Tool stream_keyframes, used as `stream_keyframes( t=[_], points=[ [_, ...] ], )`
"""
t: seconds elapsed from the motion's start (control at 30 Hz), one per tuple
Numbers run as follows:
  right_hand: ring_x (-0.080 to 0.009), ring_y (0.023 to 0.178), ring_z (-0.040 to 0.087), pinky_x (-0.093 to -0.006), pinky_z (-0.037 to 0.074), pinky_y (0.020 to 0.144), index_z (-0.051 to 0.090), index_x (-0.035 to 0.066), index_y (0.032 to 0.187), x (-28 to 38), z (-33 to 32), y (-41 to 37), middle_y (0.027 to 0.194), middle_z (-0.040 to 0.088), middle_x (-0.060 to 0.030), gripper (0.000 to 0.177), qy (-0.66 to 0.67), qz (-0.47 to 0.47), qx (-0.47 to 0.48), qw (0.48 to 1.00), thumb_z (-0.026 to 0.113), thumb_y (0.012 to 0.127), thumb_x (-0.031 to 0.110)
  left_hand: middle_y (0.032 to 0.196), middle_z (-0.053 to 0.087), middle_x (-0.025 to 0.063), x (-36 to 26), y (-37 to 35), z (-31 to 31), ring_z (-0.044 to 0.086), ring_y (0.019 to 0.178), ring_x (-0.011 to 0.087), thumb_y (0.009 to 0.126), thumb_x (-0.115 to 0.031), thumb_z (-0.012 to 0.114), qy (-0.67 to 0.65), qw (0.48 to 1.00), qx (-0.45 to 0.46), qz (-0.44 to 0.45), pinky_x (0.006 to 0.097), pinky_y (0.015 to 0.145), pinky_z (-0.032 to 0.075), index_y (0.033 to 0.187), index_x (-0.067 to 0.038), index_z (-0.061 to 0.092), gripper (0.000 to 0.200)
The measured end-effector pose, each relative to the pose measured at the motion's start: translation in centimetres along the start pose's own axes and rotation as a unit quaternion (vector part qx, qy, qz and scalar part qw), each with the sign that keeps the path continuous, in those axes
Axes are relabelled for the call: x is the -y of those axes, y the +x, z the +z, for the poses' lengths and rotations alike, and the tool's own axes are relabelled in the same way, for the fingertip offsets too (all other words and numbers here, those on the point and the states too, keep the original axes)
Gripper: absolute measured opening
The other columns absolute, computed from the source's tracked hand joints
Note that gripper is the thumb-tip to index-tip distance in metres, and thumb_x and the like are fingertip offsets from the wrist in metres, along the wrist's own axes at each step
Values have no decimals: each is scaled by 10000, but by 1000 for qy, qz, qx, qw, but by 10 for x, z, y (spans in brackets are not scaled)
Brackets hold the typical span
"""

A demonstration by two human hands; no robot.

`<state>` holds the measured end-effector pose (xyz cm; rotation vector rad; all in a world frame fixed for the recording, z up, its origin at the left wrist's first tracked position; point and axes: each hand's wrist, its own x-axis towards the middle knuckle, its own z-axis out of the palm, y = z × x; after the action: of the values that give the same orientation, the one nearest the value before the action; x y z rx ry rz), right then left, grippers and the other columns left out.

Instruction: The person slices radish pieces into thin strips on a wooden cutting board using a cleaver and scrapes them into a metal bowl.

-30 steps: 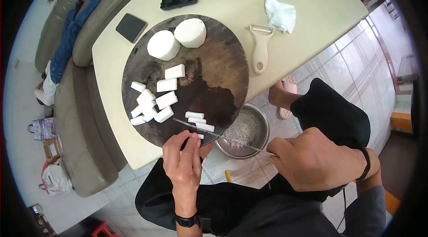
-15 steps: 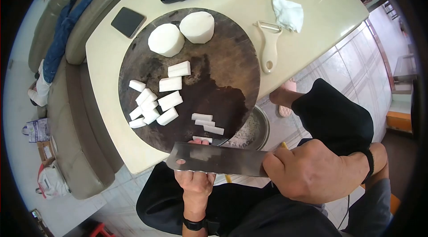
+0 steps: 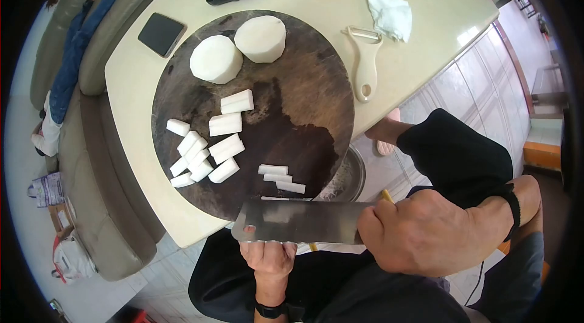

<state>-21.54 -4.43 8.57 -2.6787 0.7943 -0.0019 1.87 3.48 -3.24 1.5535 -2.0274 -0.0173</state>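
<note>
White radish strips (image 3: 273, 170) are laid on the chopping board (image 3: 310, 92) just beyond the left hand (image 3: 269, 257), whose fingertips' hold cannot be told, nearly parallel to the cleaver (image 3: 304, 222) gripped by the right hand (image 3: 426, 232).

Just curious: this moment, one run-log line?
right hand: grips broad steel cleaver | left hand: partly behind it | round dark wooden board: white rectangular blocks

Bright, diffuse light is filling the room; glare is whitening a patch near the right edge of the tabletop (image 3: 316, 3); the cleaver blade (image 3: 304, 222) is reflecting softly; fisheye distortion is bending the margins into black corners.
</note>
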Motion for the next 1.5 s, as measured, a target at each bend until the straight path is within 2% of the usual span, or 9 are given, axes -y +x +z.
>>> stream_keyframes(
  t=[0.13,0.37,0.77,0.87,1.17,1.23,1.3,1.37,1.5],
  points=[
    [-147,452,549,-286,370,330,504,-15,652,-3,-1,0,498,478,-54,160,19,-3,25,1000,618,649,97,1087,642,191,0,1,-1,604,1022,409,748,-83,701,18,1000,-2,9,461,890,477,917,-7,695,185],
    [-141,470,562,-279,392,350,537,-34,659,-2,-4,9,505,494,-48,164,21,-6,30,999,625,642,104,1112,641,171,1,-6,0,589,1080,393,799,-158,713,16,1000,-2,3,479,921,461,987,-24,695,232],
    [-201,481,606,-309,438,386,542,-48,719,-8,-3,7,541,545,-116,145,69,28,26,997,619,688,70,1025,629,187,-3,4,4,596,1022,436,810,-49,672,-23,999,-20,-31,500,882,462,960,16,665,163],
    [-203,457,587,-324,417,361,516,-37,712,-7,-2,0,527,519,-103,143,94,15,43,995,615,688,63,941,637,187,-4,10,5,622,925,405,722,41,594,-11,999,-40,-5,462,811,512,864,45,663,158],
    [-189,458,584,-317,409,348,519,-31,682,-8,-3,-1,521,509,-81,147,73,4,54,996,618,660,76,1070,627,205,-2,3,4,607,982,450,749,-6,634,2,1000,-11,5,500,856,493,980,35,675,238],
    [-186,490,599,-308,423,365,542,-28,688,-4,-2,4,553,530,-84,135,65,7,55,996,619,659,79,1085,642,190,-3,2,6,598,1012,437,838,-133,678,7,1000,-27,-11,502,911,443,1050,-11,658,245],
    [-183,522,614,-299,437,383,566,-25,694,0,0,12,586,552,-87,126,56,9,56,997,621,659,83,1075,637,199,-1,-1,4,605,993,438,802,-107,702,16,1000,-27,-2,497,878,469,1005,0,676,231],
    [-143,432,535,-271,374,336,519,-18,681,5,5,21,561,500,-75,137,40,-11,-15,999,613,644,75,1066,633,208,-3,0,4,612,974,440,766,-81,726,23,999,-25,10,492,846,494,960,11,695,217],
    [-147,452,559,-273,387,347,504,-15,676,5,8,26,568,522,-83,143,30,-24,-36,999,614,652,73,1020,635,193,-6,6,4,606,941,424,763,-15,688,-13,999,-37,-10,489,860,479,944,13,676,184]
  ],
)
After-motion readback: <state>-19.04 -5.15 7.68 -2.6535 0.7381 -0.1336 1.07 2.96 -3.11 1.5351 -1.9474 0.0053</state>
